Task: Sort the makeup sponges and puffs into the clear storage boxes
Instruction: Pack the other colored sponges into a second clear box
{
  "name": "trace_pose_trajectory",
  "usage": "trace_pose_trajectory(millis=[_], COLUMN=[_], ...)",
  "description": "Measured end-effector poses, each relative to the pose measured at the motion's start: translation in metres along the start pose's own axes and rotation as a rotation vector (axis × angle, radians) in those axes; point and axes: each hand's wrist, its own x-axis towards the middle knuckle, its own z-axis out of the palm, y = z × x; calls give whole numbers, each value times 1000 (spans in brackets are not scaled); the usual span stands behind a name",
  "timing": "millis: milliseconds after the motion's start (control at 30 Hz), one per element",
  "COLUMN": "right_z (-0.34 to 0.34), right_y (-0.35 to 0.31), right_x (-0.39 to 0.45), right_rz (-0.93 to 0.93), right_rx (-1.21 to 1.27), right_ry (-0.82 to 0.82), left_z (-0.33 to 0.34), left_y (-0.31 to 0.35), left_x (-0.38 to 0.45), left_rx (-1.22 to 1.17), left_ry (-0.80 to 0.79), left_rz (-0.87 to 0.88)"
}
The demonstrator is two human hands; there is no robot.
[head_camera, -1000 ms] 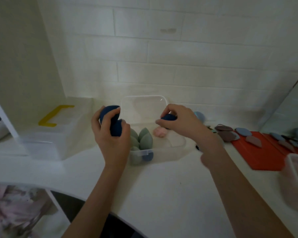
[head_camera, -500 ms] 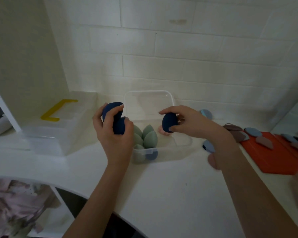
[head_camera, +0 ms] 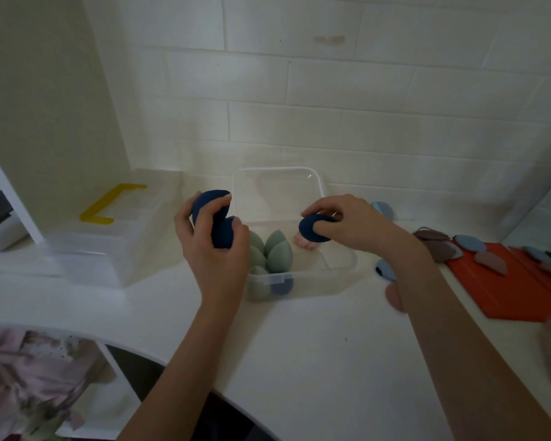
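Left hand (head_camera: 215,246) clutches two navy sponges (head_camera: 218,218), right hand (head_camera: 352,226) pinches another (head_camera: 312,232) over the clear box (head_camera: 337,268) of smooth green teardrops (head_camera: 275,251).

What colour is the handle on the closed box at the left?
Yellow. The handle sits on the closed box lid, clearest in the head view.

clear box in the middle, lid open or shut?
Open. The clear box has its lid standing up against the wall behind it, and green sponges show inside from above.

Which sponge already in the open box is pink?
The lone pink sponge at the clear box's back, just under the right hand; the others are green or blue.
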Motion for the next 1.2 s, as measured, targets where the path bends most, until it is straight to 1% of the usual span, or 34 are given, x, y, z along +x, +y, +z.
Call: trace_pose_trajectory(millis=[100,167,233,267,400,500,567,633,700,833,967,1067,1133,1200], right_z=[0,0,2,3,10,17,22,25,26,27,36,41,41,40], right_y=[-2,-2,-1,0,-2,-5,-5,-4,-2,-3,-7,-5,-2,-1], right_x=[0,-1,-1,-1,3,7,7,7,7,11,13,12,11,12], right_rz=[-11,-2,10,15,6,26,18,6,3,13,-5,-7,-7,-6], right_rx=[11,50,5,-31,-75,-179,-139,-24,13,1,-162,-56,-31,-35], right_ry=[35,-15,-71,-73,-29,65,115,108,62,84,104,107,147,194], left_z=[0,0,0,0,0,0,0,0,1,1,1,1,1,0], left_y=[0,1,1,1,1,2,2,2,2,1,0,0,2,7], left_x=[0,0,0,0,0,0,0,-1,-1,-2,-2,-1,-1,2], left_rx=[2,7,6,4,8,7,9,13,13,7,4,1,-1,16], left_ry=[-4,-5,-3,-3,-4,-5,-7,-10,-14,-13,-16,-15,-27,-74], left_rz=[0,3,2,-1,12,10,7,17,20,16,32,21,-6,48])
